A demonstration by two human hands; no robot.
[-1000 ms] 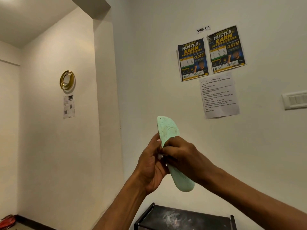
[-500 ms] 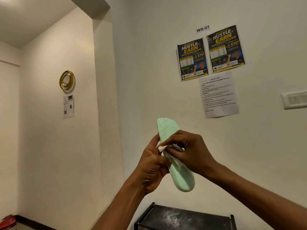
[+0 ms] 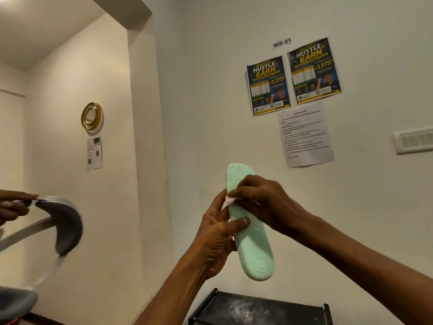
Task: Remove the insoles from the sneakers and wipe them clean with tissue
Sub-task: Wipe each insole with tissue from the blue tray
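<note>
Far left edge: another hand (image 3: 9, 207) holds a blurred dark curved thing (image 3: 63, 226). Centre frame: left hand (image 3: 218, 233) grip wrapped round the insole (image 3: 254, 252), which stands near upright. Right hand (image 3: 267, 200) grip pinches tissue (image 3: 229, 200) against the insole's upper half. Rack (image 3: 257, 308) below.

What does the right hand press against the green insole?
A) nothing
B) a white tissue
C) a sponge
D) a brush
B: the right hand pinches a white tissue against the green insole, which the left hand holds.
</note>
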